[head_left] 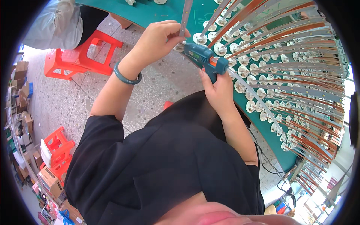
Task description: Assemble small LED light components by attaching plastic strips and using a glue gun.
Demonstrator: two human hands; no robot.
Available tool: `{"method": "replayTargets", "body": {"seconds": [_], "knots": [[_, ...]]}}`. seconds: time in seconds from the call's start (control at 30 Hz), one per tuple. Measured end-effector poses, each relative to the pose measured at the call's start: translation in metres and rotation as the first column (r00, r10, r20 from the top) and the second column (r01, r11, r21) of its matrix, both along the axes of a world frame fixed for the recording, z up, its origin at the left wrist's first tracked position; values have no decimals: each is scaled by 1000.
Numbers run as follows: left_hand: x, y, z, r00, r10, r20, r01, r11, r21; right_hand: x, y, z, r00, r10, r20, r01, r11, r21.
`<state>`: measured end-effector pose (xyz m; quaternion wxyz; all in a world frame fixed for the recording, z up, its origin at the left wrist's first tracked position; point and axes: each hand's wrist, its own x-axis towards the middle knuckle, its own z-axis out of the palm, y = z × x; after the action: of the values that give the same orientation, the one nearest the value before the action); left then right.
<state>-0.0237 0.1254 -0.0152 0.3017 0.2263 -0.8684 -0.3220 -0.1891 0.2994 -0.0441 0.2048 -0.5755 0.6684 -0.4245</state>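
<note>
My left hand (159,35) pinches the lower end of an upright LED strip (186,15), thumb and fingers closed on it. Just below those fingers a small round white base (179,47) shows in part; whether the strip is joined to it I cannot tell. A dark teal glue gun (200,53) is in the grip of my right hand (220,92), its nozzle pointing left at the base. From the gun's back end a long translucent glue stick (247,87) trails down to the right. My fingers partly cover the gun's handle.
Many round white bases with upright LED strips (300,69) crowd the green table (165,11) to my right. Red plastic stools (80,56) stand on the left, one under a seated person (60,26). Cardboard boxes (50,180) lie at lower left, and black cables (275,170) hang at lower right.
</note>
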Motion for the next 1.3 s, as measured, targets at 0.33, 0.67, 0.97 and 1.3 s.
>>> {"method": "replayTargets", "body": {"seconds": [0.33, 0.67, 0.97, 1.3], "knots": [[0, -3, -3, 1000, 12, -2, -12, 1000, -2, -1, 2, -4, 1000, 4, -30, -5, 1000, -9], [0, 0, -2, 1000, 27, -16, -27, 1000, 6, 0, 4, -6, 991, -3, -131, -7, 997, -77], [2, -5, -1, 997, 18, -79, -17, 1000, 5, -5, 26, -3, 998, -21, 52, 23, 999, -36], [-89, -103, 20, 982, 115, -149, -137, 981, -141, -18, 35, 3, 843, -19, 538, 27, 1000, -7]]}}
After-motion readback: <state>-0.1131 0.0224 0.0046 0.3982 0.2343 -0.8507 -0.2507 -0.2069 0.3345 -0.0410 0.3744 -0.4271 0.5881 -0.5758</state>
